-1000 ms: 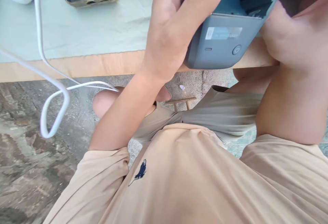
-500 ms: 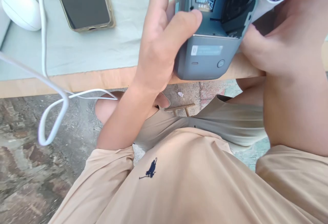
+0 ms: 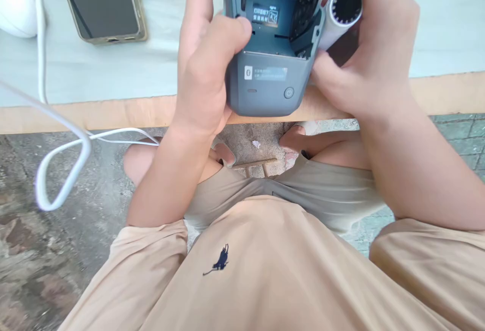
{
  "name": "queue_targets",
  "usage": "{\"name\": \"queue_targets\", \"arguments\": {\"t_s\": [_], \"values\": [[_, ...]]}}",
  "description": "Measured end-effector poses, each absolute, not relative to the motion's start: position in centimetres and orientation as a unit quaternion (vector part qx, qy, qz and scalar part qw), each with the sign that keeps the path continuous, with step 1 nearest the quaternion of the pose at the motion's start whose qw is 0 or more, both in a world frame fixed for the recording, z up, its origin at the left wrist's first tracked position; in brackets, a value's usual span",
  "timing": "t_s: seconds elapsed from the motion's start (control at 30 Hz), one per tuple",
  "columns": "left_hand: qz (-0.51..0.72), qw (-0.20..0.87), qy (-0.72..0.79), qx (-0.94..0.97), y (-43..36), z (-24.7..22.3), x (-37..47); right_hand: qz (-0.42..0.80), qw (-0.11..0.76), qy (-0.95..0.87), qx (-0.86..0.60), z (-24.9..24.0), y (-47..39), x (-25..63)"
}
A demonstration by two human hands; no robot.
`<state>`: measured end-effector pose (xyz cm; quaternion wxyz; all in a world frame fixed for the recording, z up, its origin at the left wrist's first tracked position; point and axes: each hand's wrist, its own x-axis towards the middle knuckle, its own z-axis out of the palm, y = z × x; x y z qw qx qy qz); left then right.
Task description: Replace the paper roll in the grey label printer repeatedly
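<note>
1. Head view, top center of the frame: I am watching a blue-grey label printer [image 3: 265,104], its compartment [image 3: 280,38] open toward the camera and a printed sticker [image 3: 265,15] visible inside. Its front face bears a Bluetooth label [image 3: 265,73] and a round power button [image 3: 289,92].

2. My left hand [image 3: 202,63] grips the printer firmly at its left side in the frame, thumb laid over the compartment's rim.

3. At upper right, my right hand [image 3: 379,48] is curled around a white roll [image 3: 334,32] with a dark, notched end. The roll tilts just beside the printer, and the thumb rests near its lower end.

4. In the upper left, a smartphone [image 3: 100,2] in a clear case lies on the pale tablecloth [image 3: 159,63], near a white cable [image 3: 40,58] and a rounded white device [image 3: 15,10] cut off by the frame.

5. Below the wooden table edge [image 3: 144,112], the cable loops at left; beige shirt [image 3: 265,270] and khaki shorts [image 3: 329,182] fill the lower center.
</note>
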<state>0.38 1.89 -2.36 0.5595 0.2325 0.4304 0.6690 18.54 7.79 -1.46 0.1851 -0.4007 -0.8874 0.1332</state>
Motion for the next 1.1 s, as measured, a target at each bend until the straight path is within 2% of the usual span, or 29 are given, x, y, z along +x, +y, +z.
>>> {"name": "queue_targets", "arguments": {"t_s": [0.33, 0.5, 0.67, 0.77, 0.83, 0.9, 1.1], "values": [[0.666, 0.562, 0.428, 0.24, -0.4, -1.1, 2.5, 0.158, 0.173, -0.884, -0.406, -0.6, 7.3, 18.4], [0.667, 0.561, 0.432, 0.232, -0.5, -1.8, 2.3, 0.206, 0.191, -0.866, -0.413, 0.2, 7.3, 19.0], [0.668, 0.542, 0.423, 0.284, -0.2, -3.5, 0.2, 0.228, 0.156, -0.849, -0.45, 0.7, 7.4, 19.2], [0.669, 0.551, 0.331, 0.374, 0.7, -5.1, -1.7, 0.242, 0.238, -0.843, -0.417, 0.7, 7.4, 20.1], [0.636, 0.591, 0.325, 0.375, 1.2, -5.6, -2.3, 0.199, 0.34, -0.811, -0.432, 0.7, 7.8, 21.0], [0.639, 0.593, 0.348, 0.344, 1.2, -5.2, -2.2, 0.138, 0.384, -0.777, -0.479, 0.7, 8.4, 21.7], [0.611, 0.602, 0.399, 0.322, 0.1, -1.9, -1.3, 0.099, 0.199, -0.813, -0.538, 0.4, 11.1, 20.7]]}}
